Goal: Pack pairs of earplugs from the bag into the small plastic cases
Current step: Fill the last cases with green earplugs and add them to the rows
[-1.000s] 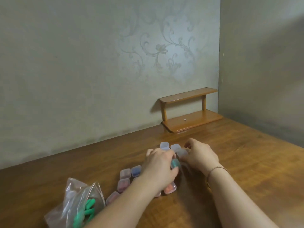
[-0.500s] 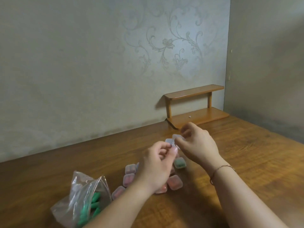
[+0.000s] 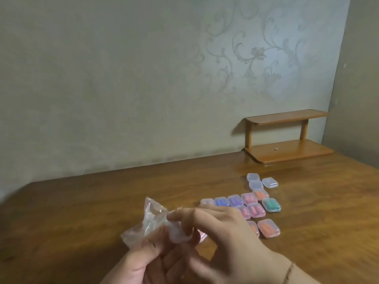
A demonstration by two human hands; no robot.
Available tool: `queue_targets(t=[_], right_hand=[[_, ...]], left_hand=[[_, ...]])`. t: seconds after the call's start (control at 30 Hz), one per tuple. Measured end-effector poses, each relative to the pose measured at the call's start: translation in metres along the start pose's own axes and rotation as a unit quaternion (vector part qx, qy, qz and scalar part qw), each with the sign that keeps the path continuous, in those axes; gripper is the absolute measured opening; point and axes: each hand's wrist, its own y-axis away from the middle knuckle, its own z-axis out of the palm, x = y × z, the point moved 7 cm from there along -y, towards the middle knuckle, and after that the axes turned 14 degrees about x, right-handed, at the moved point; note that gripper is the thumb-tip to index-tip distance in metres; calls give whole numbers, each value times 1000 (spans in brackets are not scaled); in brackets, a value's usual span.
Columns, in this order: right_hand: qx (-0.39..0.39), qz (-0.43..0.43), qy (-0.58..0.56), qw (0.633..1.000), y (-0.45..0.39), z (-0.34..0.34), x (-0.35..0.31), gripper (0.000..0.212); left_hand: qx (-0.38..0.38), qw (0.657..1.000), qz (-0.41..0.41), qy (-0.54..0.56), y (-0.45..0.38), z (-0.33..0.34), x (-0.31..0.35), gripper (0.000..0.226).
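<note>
Low in the frame, left of centre, the left hand [image 3: 143, 261] grips the crumpled clear plastic bag [image 3: 150, 221] above the wooden surface [image 3: 82, 218]. Just right of it, the right hand [image 3: 223, 247] has its fingers curled over a small clear case [image 3: 178, 232], touching the bag. Further right, closed cases [image 3: 252, 203] with blue, purple, pink, orange and green earplugs lie clustered on the surface, with pale ones behind. A small wooden shelf [image 3: 287, 136] stands at the wall, right.

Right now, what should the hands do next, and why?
Probably open the empty clear case that the right hand pinches. The left hand holds the plastic bag beside it, and three cases at the far end look unfilled.
</note>
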Motion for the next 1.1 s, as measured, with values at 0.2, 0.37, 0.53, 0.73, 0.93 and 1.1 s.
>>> queue_targets(t=[0.2,0.37,0.53,0.73,0.93,1.1], right_hand=[[27,23,-41,999,5,5,9,18],[104,-37,34,993,6,5,-1,28],[98,-42,84,991,9,8,3,26],[84,-44,126,987,9,12,6,23],[72,-40,138,987,10,10,5,18],[105,-8,107,989,5,-5,7,14]], left_hand=[[12,998,-50,44,4,-20,-19,65],[39,997,-55,44,8,-20,-21,80],[85,993,-37,67,5,-21,-20,74],[110,993,-12,33,6,-28,-21,50],[113,994,-5,-7,6,-30,-21,48],[76,995,-1,-70,6,-24,-13,41]])
